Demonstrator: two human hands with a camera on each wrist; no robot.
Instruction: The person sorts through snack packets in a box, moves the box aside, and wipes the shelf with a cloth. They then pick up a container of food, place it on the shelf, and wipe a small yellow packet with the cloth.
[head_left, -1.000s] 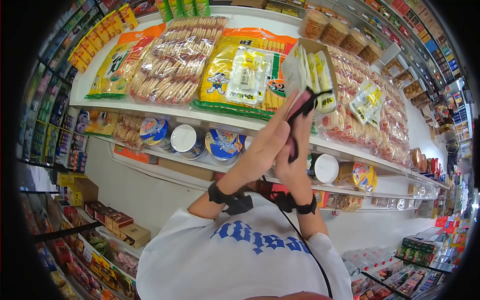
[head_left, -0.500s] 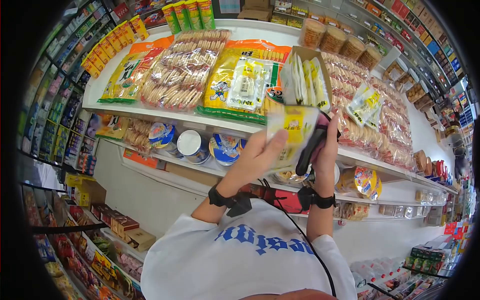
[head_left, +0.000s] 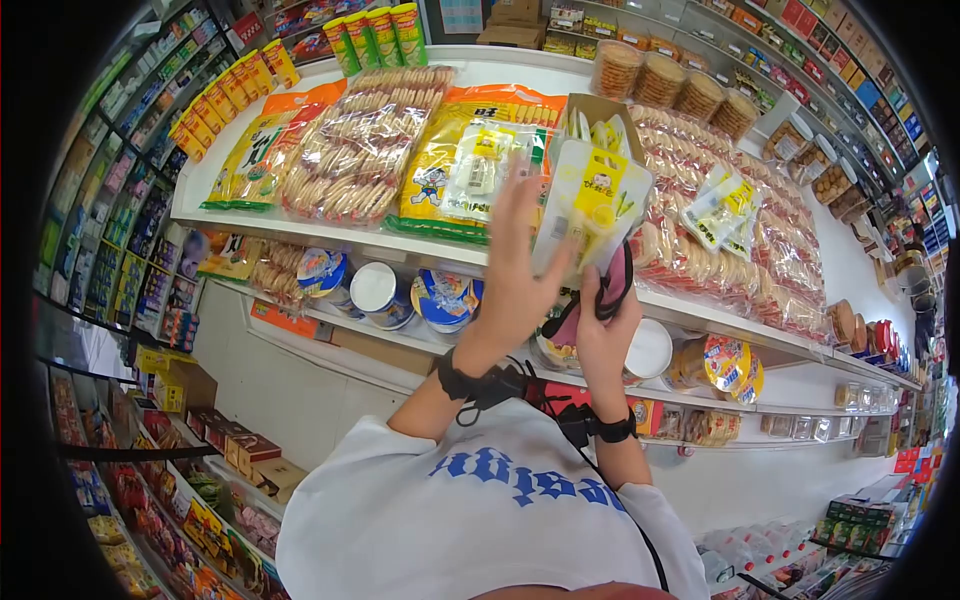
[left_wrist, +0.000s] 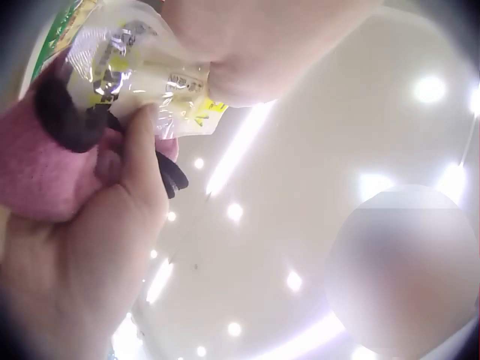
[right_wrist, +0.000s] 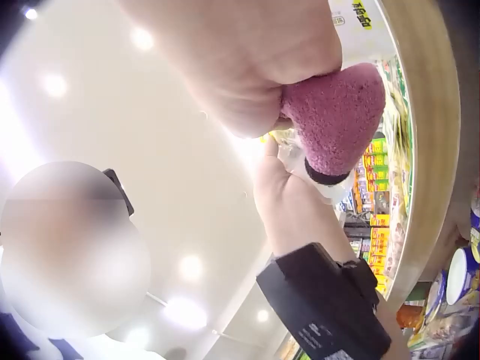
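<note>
A clear and yellow food packet [head_left: 597, 190] stands up in front of the open carton in the head view. My right hand [head_left: 607, 335] grips a pink fuzzy item with black trim [head_left: 615, 283], its thumb pressed on the packet [left_wrist: 169, 75] in the left wrist view. Just left of the packet, my left hand [head_left: 512, 285] is blurred, with fingers extended and spread; its thumb is by the packet's lower edge, contact unclear. The right wrist view shows the pink item [right_wrist: 337, 120] under my right hand [right_wrist: 247, 60].
The open carton [head_left: 612, 115] holds similar packets. Large snack bags [head_left: 345, 150] and more packets [head_left: 722, 212] lie on the white shelf [head_left: 300, 230]. Instant noodle tubs [head_left: 380, 290] stand on the shelf below, and clear jars [head_left: 660, 80] line the back.
Half a second ago my left hand held the packet; it has since spread its fingers and moved up and left. The packet has shifted up toward the carton, against my right thumb.
</note>
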